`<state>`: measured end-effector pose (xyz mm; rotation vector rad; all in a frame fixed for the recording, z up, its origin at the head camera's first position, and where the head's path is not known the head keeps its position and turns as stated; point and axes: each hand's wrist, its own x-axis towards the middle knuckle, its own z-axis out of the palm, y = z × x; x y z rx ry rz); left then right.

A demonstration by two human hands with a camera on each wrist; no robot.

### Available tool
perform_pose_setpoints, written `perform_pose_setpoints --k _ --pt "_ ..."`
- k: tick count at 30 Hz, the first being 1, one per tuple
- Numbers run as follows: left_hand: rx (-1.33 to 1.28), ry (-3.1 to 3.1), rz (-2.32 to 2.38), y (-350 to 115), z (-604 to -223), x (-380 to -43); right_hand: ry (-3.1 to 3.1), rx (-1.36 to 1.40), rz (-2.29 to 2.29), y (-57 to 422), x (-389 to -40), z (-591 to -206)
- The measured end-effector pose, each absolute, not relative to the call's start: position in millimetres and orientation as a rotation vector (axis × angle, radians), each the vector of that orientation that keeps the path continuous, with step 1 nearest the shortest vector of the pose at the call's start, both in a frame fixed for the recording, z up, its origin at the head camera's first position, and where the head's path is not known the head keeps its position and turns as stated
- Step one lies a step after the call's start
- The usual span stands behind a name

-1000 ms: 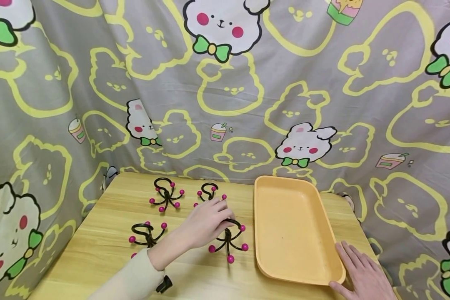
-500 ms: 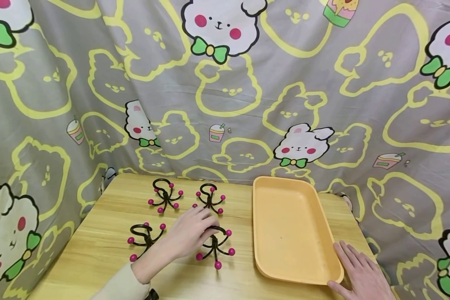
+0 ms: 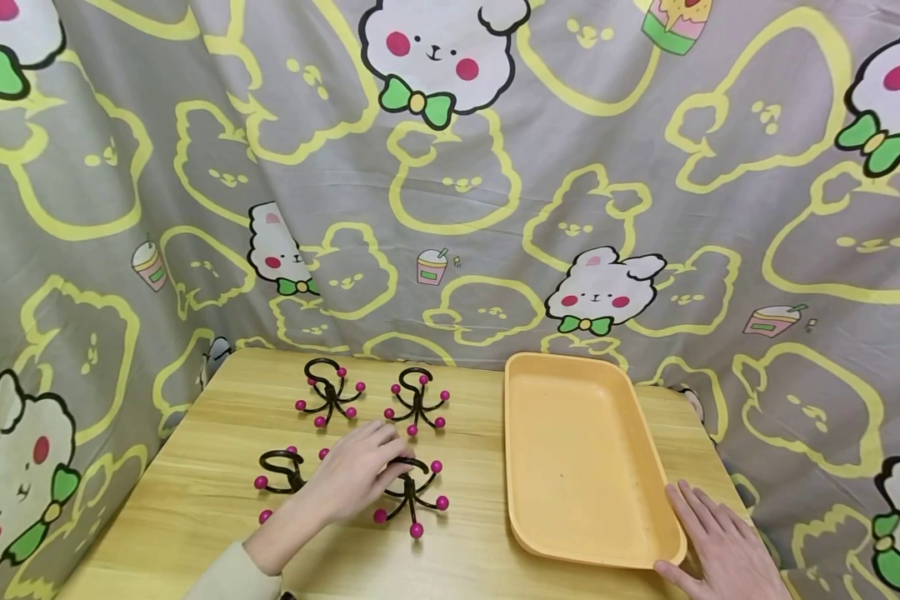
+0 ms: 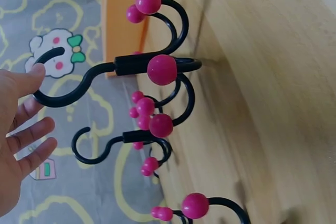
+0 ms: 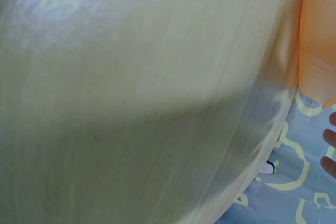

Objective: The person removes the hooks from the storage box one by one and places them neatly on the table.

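Note:
My left hand [image 3: 363, 471] pinches the curved top of a black multi-prong hanging hook [image 3: 410, 492] with pink ball tips. In the left wrist view, the thumb of that hand [image 4: 23, 135] meets the bend of the held hook [image 4: 131, 65], while the other fingers spread below. Its prongs point down toward the table; whether they touch it I cannot tell. My right hand [image 3: 727, 542] lies with extended fingers against the near right corner of an orange-yellow tray [image 3: 510, 467]. Only fingertips [image 5: 329, 137] of it show in the right wrist view, near the tray wall [image 5: 317, 40].
Two similar hooks, one at the back left [image 3: 331, 396] and one at the back centre [image 3: 417, 402], stand on the wooden table [image 3: 165, 517]. Another hook [image 3: 281, 471] is partly hidden behind my left forearm. A patterned grey curtain [image 3: 360, 183] hangs behind the table.
My left hand has moved left and slightly nearer with the hanging hook, uncovering the back centre hook. The right hand stays at the tray's corner.

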<state>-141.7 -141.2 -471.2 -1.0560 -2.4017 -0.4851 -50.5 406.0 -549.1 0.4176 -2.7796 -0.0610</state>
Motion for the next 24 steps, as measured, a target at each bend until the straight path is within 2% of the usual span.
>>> perform_pose_setpoints --k 24 --pt "-1.107 -2.318 -0.506 -144 -485 -143 -2.770 0.419 -0.049 406 -50 -551"
